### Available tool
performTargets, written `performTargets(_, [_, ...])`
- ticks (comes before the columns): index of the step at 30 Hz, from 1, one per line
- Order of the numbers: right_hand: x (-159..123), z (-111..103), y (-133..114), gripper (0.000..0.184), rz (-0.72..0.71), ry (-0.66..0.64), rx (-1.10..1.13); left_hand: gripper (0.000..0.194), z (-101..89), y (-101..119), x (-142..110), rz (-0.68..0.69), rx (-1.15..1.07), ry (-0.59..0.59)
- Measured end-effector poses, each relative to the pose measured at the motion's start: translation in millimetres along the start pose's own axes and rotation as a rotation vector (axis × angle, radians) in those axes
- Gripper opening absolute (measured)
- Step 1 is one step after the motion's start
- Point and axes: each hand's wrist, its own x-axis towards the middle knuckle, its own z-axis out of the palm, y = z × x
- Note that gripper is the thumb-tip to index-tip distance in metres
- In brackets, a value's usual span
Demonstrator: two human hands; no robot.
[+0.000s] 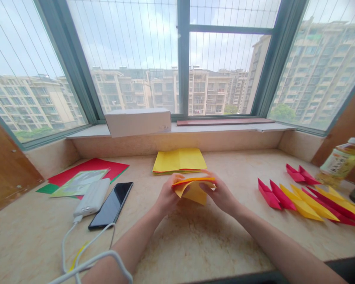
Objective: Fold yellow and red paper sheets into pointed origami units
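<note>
Both hands hold a partly folded sheet of yellow-orange paper (195,192) above the marble-look counter. My left hand (169,193) is closed on its left end. On the right end, the fingers of my right hand (219,192) are wrapped round the paper. Its near flap hangs down, and an orange layer shows along the upper edge. Some fingertips are hidden behind the paper. Just beyond my hands lies a stack of yellow paper (180,159), creased down its middle, with a red edge showing beneath.
Folded red paper boats (276,195) and yellow paper boats (303,201) stand at right, near a drink bottle (341,159). At left are a phone (112,205), a white power bank (93,196) with a cable (65,244), and red paper (88,170). A white box (138,123) rests on the sill.
</note>
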Motion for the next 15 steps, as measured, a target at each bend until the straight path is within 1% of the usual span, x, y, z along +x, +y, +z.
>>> performTargets(1, [-0.1,-0.1,-1.6,0.039,0.031,0.009,0.001,0.03,-0.3,1.3,0.2,-0.017,-0.018,-0.008])
performTargets(2, [-0.3,-0.3,-3.5,0.035,0.075,0.016,0.018,0.03,-0.2,3.6,0.1,-0.047,-0.062,-0.026])
performTargets(4, [-0.8,-0.8,-7.9,0.034,0.183,0.025,0.111,0.035,1.0,9.7,-1.1,-0.131,-0.2,-0.066])
performTargets(6, [-1.3,-1.2,-12.2,0.036,0.259,0.04,0.234,0.04,3.2,15.7,-3.5,-0.223,-0.324,-0.097])
performTargets(9, [-0.9,-2.0,-17.1,0.036,0.305,0.082,0.369,0.044,6.9,20.2,-6.9,-0.318,-0.436,-0.124])
performTargets(11, [-0.1,-2.8,-18.7,0.036,0.322,0.089,0.421,0.043,8.7,20.1,-7.9,-0.329,-0.479,-0.14])
performTargets(15, [1.2,-3.7,-17.4,0.037,0.312,0.081,0.473,0.041,8.9,17.7,-7.5,-0.325,-0.481,-0.144])
